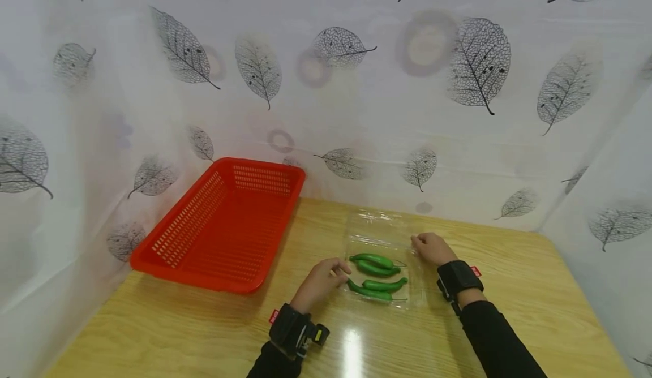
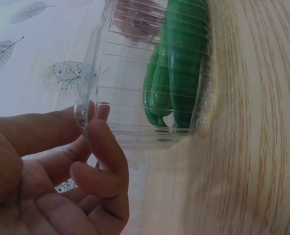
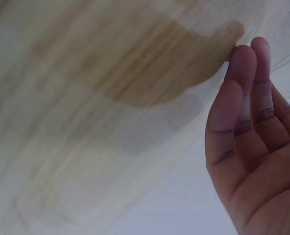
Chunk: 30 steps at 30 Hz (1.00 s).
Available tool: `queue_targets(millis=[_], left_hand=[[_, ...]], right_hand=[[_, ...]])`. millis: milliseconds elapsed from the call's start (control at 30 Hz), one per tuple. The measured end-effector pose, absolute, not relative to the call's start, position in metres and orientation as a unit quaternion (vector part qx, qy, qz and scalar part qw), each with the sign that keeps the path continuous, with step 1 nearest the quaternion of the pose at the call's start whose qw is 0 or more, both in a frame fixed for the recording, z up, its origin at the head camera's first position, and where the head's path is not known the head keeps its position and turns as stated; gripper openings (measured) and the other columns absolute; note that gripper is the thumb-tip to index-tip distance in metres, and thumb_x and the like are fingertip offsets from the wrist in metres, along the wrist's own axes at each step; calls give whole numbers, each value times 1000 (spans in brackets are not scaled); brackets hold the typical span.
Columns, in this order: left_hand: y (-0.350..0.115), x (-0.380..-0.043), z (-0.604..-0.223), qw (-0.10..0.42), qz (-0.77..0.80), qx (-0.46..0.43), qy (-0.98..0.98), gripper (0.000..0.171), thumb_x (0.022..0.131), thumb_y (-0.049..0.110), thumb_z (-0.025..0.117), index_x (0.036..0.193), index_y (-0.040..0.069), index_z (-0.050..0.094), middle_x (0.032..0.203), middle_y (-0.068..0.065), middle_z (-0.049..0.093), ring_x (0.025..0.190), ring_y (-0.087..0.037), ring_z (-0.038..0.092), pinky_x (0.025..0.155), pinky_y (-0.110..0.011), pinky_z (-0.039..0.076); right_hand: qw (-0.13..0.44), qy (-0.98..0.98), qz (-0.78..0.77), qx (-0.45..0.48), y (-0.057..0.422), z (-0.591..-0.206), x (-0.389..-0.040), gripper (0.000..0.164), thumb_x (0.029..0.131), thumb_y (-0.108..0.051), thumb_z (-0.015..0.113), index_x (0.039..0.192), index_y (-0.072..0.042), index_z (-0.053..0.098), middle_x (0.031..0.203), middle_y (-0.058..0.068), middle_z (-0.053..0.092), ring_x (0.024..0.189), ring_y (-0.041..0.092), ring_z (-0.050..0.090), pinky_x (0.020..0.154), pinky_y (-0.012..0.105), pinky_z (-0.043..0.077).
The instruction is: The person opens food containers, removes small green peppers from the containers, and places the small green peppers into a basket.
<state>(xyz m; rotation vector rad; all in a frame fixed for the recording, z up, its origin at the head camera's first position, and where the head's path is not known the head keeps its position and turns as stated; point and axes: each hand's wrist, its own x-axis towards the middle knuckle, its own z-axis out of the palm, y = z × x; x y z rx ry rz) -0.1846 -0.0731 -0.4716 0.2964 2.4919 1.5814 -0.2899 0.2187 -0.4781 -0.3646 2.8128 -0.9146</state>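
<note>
On the left of the tabletop (image 1: 494, 265) sits a red basket (image 1: 234, 225), with slotted sides, near a leaf-printed sheet (image 1: 367, 109) hanging behind. To its right, the left hand (image 1: 321, 283) pinches the near-left part of the rim of a clear plastic box (image 2: 125, 93) between thumb and finger. A dark band (image 1: 290, 328) circles that wrist, below which a black sleeve (image 1: 275, 361) starts. The box rests on the tabletop between the hands, a clear flap stretching from its far side toward the sheet. In it lie four green peppers (image 1: 384, 285), two farther back and two nearer. At the box's far right edge is the right hand (image 1: 433, 249), its fingers close together and slightly bent; whether it grips the plastic I cannot tell. This wrist also wears a dark band.
</note>
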Motion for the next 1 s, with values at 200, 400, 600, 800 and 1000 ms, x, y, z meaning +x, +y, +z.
queue_targets(millis=[200, 400, 600, 800, 1000], left_hand=[[-70, -185, -473, 91, 520, 93, 844, 11, 88, 4, 59, 97, 2, 64, 88, -7, 60, 74, -12, 51, 64, -24, 43], [-72, -185, -473, 93, 518, 99, 844, 11, 89, 5, 58, 98, 2, 63, 94, -9, 62, 76, -14, 52, 65, -26, 44], [-73, -187, -472, 93, 513, 101, 848, 11, 89, 5, 59, 98, 3, 63, 92, -9, 61, 77, -14, 53, 66, -27, 44], [-74, -188, -475, 92, 506, 105, 851, 9, 88, 7, 60, 97, 5, 63, 89, -7, 61, 77, -13, 53, 66, -25, 44], [-72, -185, -473, 79, 480, 110, 867, 10, 89, 9, 59, 97, 5, 63, 95, -11, 59, 84, -18, 54, 68, -29, 45]], right_hand=[[14, 968, -216, -124, 218, -463, -275, 33, 98, -24, 45, 99, 5, 61, 77, 17, 61, 61, 23, 53, 56, 36, 43], [-163, 952, -164, -199, 197, -434, -226, 30, 88, -17, 63, 112, -1, 62, 94, 15, 66, 76, 27, 63, 61, 39, 50], [-237, 891, -150, -356, 179, -434, -173, 36, 69, -13, 81, 102, -7, 67, 92, 3, 67, 82, 17, 64, 69, 32, 53], [-210, 886, -128, -392, 176, -456, -149, 42, 63, -18, 86, 100, -11, 68, 93, -2, 65, 82, 11, 63, 70, 29, 53], [-212, 889, -121, -387, 180, -464, -142, 42, 60, -13, 86, 99, -12, 68, 92, -1, 67, 81, 13, 64, 71, 32, 53]])
